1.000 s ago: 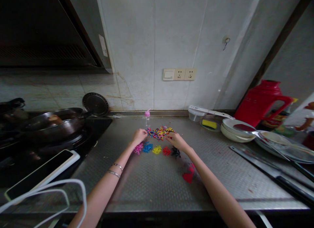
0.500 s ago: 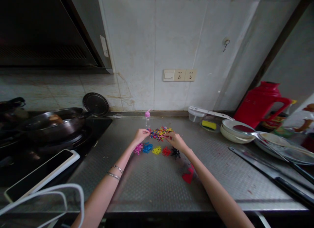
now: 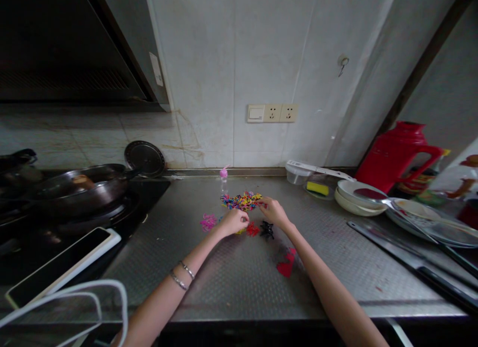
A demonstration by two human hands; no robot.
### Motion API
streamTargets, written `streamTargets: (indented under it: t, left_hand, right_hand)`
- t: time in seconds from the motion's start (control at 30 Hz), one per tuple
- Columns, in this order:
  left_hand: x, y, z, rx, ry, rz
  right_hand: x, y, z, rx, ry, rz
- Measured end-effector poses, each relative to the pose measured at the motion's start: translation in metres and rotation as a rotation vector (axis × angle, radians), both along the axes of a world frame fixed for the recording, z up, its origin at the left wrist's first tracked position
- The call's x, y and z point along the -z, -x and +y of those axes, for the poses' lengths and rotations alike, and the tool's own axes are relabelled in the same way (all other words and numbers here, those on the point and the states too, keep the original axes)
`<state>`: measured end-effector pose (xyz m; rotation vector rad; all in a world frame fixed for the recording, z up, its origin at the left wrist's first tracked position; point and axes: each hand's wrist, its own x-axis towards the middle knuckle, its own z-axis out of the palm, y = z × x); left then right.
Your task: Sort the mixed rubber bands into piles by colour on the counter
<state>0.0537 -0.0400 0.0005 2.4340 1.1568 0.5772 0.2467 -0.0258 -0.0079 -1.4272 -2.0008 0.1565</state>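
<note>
My left hand is closed in a pinch above the row of small rubber band piles. It hides most of the blue pile and part of the yellow pile; whatever its fingertips hold is too small to make out. At the right edge of a mixed multicoloured heap of rubber bands, the fingers of my right hand are pinched together, their contents unclear. Around the hands lie a pink pile, a red pile and a black pile.
Behind the heap stands a small clear bottle with a pink top. A red heart-shaped piece lies near my right forearm. Right: sponge, bowls, knife, red thermos. Left: stove with a pan and a phone-like device.
My left hand has moved from the heap's left side toward me and rightward, over the blue and yellow piles. My right hand has shifted slightly right and stays at the heap's right edge.
</note>
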Motion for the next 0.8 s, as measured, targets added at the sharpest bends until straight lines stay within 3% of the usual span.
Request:
streamTargets:
  t: [0.2,0.47,0.6,0.73,0.8]
  left_hand:
    - [0.008,-0.003,-0.004,0.028,-0.006,0.015]
    - [-0.007,0.024,0.015,-0.094,0.001,-0.103]
    - [-0.003,0.054,0.038,-0.224,-0.05,-0.166]
    - [0.011,0.084,0.062,-0.5,-0.032,-0.255]
    - [0.019,0.096,0.071,-0.569,-0.011,-0.282]
  right_hand:
    - [0.003,-0.005,0.0,0.041,0.043,-0.029]
    - [0.004,-0.014,0.002,0.125,0.054,-0.066]
    - [0.008,-0.017,0.003,0.17,0.054,-0.09]
    - [0.006,-0.015,0.002,0.184,0.065,-0.126]
    - [0.003,-0.013,0.001,0.184,0.059,-0.137]
